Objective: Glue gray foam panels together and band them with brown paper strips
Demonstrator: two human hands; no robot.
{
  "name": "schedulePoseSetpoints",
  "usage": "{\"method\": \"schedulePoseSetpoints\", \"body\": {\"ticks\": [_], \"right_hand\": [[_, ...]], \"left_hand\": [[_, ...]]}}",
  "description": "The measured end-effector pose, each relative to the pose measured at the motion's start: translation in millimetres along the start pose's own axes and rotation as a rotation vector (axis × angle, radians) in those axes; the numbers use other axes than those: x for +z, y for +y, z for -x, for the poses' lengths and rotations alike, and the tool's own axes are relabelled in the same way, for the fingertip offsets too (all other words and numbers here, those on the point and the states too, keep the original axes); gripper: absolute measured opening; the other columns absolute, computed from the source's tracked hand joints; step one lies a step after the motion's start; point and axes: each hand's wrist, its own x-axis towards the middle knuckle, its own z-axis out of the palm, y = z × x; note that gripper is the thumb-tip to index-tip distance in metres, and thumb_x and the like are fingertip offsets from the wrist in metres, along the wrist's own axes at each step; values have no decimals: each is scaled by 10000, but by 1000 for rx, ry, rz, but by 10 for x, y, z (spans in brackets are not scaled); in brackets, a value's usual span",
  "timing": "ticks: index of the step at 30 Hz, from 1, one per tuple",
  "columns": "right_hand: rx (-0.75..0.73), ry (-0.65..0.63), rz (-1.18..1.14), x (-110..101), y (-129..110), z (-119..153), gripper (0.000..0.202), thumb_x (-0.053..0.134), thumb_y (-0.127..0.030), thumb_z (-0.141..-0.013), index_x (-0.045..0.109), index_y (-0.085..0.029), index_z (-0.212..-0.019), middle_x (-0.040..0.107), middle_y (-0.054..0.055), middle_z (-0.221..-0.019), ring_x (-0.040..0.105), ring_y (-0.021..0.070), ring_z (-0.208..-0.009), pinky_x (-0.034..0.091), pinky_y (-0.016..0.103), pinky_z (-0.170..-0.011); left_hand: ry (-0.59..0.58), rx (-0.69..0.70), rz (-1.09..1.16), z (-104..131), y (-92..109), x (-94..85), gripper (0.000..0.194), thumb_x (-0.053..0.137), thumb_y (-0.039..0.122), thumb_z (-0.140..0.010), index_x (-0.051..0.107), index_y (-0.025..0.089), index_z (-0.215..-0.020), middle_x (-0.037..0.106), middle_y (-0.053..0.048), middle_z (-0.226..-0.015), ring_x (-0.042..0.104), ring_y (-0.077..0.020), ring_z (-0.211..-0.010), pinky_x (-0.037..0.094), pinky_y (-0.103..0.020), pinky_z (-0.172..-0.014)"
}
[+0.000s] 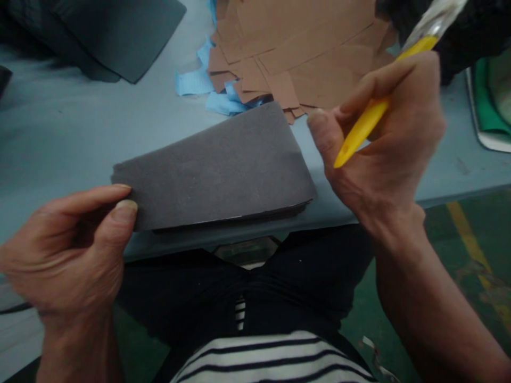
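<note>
A stack of dark grey sheets [223, 165] lies at the near edge of the table, its right side narrowing toward a blunt corner. My left hand [80, 239] pinches the left end of the top sheet between thumb and fingers. In my right hand [395, 127] is a paintbrush [365, 130] with a yellow handle, held to the right of the stack. Its metal collar and pale bristles point up and away from the grey sheets. Brown cut pieces [311, 53] are heaped just beyond the stack.
Light blue paper scraps [195, 82] stick out beside the brown pieces. Dark green-grey sheets [123, 37] sit at the far left of the pale table [72, 127]. A white-rimmed green tray [485, 141] is at the right, near a black bundle [475, 37].
</note>
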Motion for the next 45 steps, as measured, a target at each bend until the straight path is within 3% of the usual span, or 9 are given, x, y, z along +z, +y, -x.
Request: {"method": "schedulePoseSetpoints", "body": {"ticks": [4,9,16,23,30,37,41,45], "right_hand": [[-124,-55,87,-35,-232,8,318,714,-282,-992,413,-303,-892,599,-24,-928,689,182,-778,546,347,-701],[-193,-192,20,45,-439,-3,302,751,-223,-928,463,-301,-883,681,-47,-819,727,200,-734,475,349,-587],[-289,-197,90,253,-338,5,249,796,-303,-905,547,-288,-907,730,-52,-788,720,213,-689,392,355,-542],[-208,-236,63,322,-192,23,305,903,-336,-783,629,-314,-914,730,-54,-756,712,206,-656,426,347,-541],[85,-257,138,326,-261,-36,466,979,-384,-619,559,-289,-798,725,-54,-733,725,200,-663,486,385,-578],[30,-211,189,347,-241,-18,437,979,-372,-611,567,-266,-709,732,-24,-729,715,186,-636,486,365,-543],[24,-226,210,343,-224,-44,560,1008,-436,-563,509,-267,-753,701,-59,-674,696,174,-580,467,348,-507],[-65,-226,195,331,-202,-39,554,1010,-414,-577,520,-268,-789,675,-90,-672,681,149,-565,458,335,-505]], "left_hand": [[60,77,17,-29,131,44,263,863,309,-753,863,326,-1016,830,9,-908,719,-232,-762,525,-383,-701],[-7,156,52,-53,162,37,199,865,298,-838,854,349,-1030,837,38,-925,745,-204,-770,569,-371,-691],[-57,223,107,-49,122,13,207,855,255,-873,850,338,-1063,839,47,-957,732,-125,-731,568,-262,-643],[-128,214,132,-68,185,19,155,779,236,-925,836,338,-1026,825,51,-968,700,-114,-731,534,-251,-615],[-246,190,220,-138,171,-13,138,739,243,-970,823,317,-1051,817,30,-992,724,-154,-827,598,-300,-725],[-304,191,286,-164,126,-6,123,745,223,-971,810,293,-1050,806,26,-960,709,-143,-802,599,-297,-713],[-316,213,310,-181,106,-1,124,758,206,-956,809,290,-1032,797,22,-950,708,-149,-806,602,-299,-717],[-331,184,305,-188,105,-20,116,767,210,-944,814,288,-1017,794,9,-940,708,-156,-787,597,-294,-685]]}}
